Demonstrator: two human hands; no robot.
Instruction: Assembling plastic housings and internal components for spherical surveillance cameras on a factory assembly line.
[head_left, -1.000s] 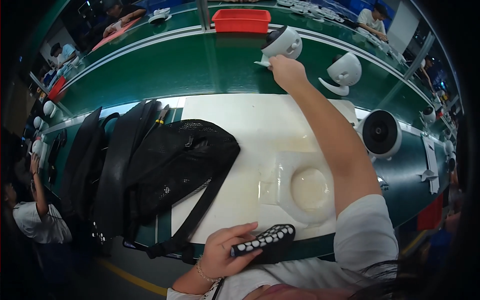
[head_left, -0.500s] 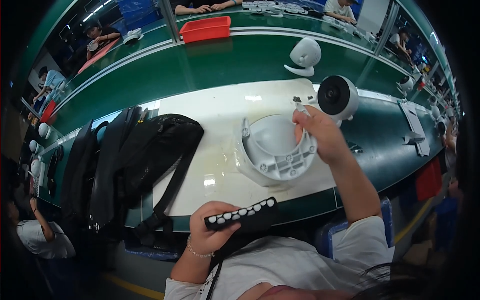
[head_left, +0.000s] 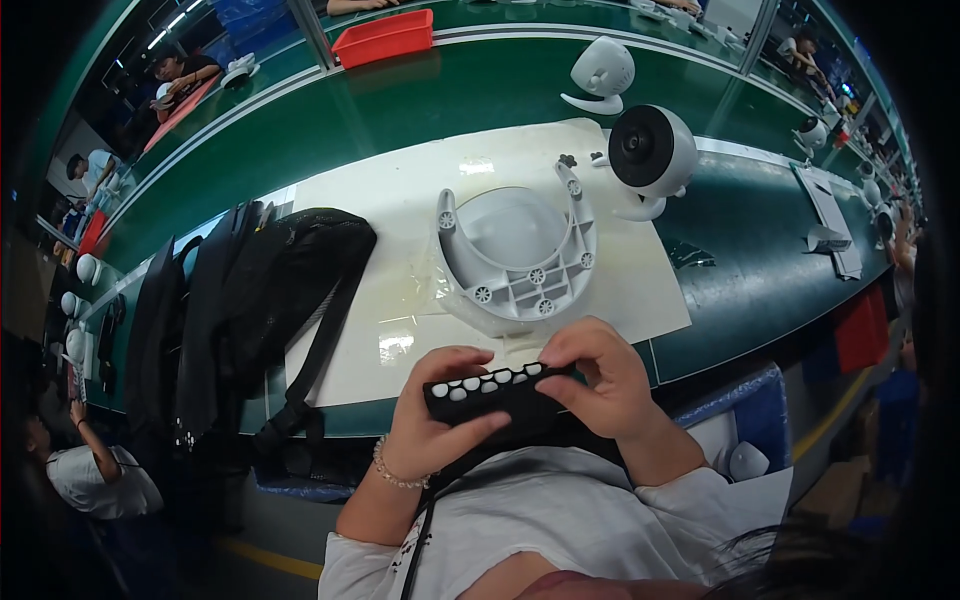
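Close to my body, my left hand (head_left: 415,425) grips a black strip (head_left: 490,405) with rows of small white round pads along its top edge. My right hand (head_left: 615,390) pinches the strip's right end between thumb and forefinger; whether a single pad sits in that pinch is too small to tell. Beyond both hands lies a white plastic base (head_left: 515,290) with a curved, ribbed underside and several round recesses facing up. It rests on a pale sheet (head_left: 375,260). A few small dark bits (head_left: 568,160) are by its far right arm.
Right of the base stands a white round device (head_left: 660,150) with a black front; another white one (head_left: 605,72) is farther back. Black bags and straps (head_left: 270,290) cover the left side. A red bin (head_left: 383,38) and co-workers are across the green bench (head_left: 440,100).
My right hand has left the white base and come down to the black strip beside my left hand. The base now lies untouched. The whole view has shifted slightly.
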